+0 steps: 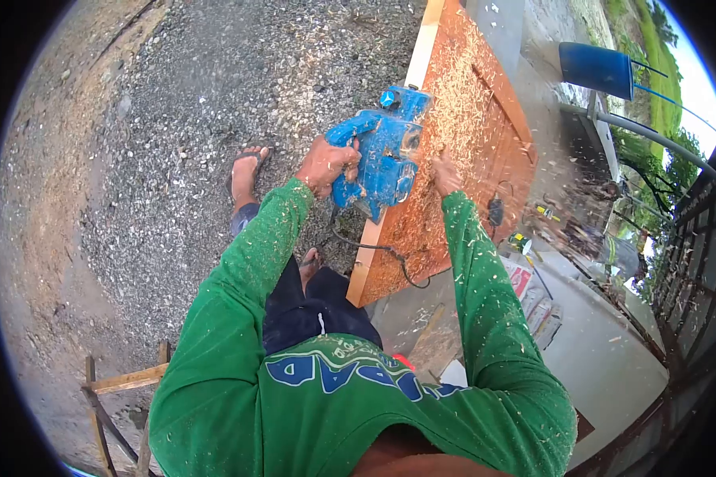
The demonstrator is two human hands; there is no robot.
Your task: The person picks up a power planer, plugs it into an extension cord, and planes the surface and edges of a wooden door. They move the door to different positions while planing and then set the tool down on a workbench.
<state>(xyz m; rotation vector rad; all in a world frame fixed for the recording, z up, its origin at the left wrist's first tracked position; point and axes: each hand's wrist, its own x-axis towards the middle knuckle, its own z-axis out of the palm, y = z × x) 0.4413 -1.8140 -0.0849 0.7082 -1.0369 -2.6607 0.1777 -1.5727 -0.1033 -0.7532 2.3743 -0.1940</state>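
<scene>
My left hand [328, 165] is wrapped round the rear handle of a blue electric planer [386, 163]. The planer sits on the pale, narrow edge of a reddish-brown wooden door panel [422, 234], which stands tilted on its side. Against the panel's broad face, just right of the planer, lies my right hand [447, 173], fingers stretched out and partly blurred by flying shavings. Curly wood shavings [461, 95] cover much of the panel and cling to both green sleeves. A dark power cord [374, 245] runs from the planer across the panel's lower part.
Gravel [191, 143] covers the ground at left, with my sandalled feet on it. A blue barrel [597, 70] is at the upper right. A pale grey tabletop [612, 350] at lower right bears packets and small items. A wooden frame [127, 380] stands at lower left.
</scene>
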